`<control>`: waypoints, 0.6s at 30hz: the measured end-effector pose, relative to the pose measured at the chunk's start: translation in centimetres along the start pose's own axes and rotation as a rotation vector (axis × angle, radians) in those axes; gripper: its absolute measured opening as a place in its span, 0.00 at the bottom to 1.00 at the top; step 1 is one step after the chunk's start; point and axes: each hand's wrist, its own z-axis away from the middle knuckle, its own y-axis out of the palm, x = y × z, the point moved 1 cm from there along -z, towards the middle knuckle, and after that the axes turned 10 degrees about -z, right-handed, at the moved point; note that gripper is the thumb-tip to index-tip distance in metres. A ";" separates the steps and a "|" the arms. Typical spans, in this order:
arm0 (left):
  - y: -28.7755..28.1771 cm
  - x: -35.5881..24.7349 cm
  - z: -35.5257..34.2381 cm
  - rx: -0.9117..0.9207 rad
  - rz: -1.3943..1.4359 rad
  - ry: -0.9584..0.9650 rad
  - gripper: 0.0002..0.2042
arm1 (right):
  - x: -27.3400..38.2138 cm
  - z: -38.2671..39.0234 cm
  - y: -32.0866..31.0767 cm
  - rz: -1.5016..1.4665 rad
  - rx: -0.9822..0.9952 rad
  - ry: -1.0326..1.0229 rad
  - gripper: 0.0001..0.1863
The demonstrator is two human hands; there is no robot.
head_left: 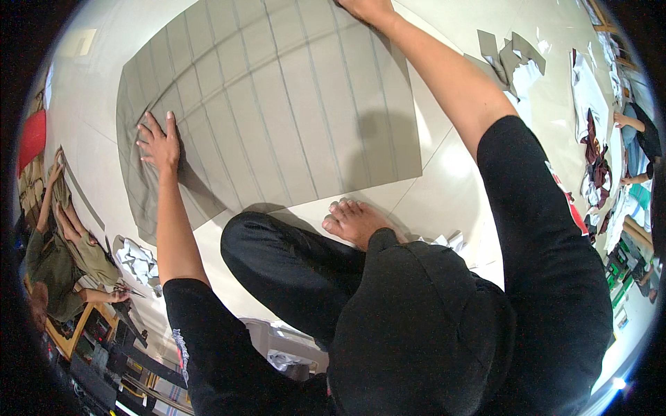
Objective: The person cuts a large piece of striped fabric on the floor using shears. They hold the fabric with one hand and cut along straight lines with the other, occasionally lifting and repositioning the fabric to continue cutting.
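I have the left hand (161, 147) resting wide-fingered on the striped cloth (298, 118), which spreads rightward from that palm to the right hand (369, 10), whose grip I cannot tell.

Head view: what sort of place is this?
Probably a shared fabric-cutting or garment workroom: a striped grey-brown cloth lies spread on the pale tiled floor, fabric scraps lie to the right, and a co-worker is at the left edge.
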 end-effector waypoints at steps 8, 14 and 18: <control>0.2 -0.2 10.7 -0.177 0.077 0.265 0.35 | 3.3 6.3 -3.9 0.017 -0.047 0.121 0.33; -0.9 0.1 19.0 -0.108 0.056 0.250 0.33 | 7.0 22.6 -6.8 -0.086 -0.064 0.184 0.28; -0.3 0.7 20.9 -0.179 0.119 0.173 0.33 | 7.6 27.4 -8.6 -0.027 0.020 0.203 0.27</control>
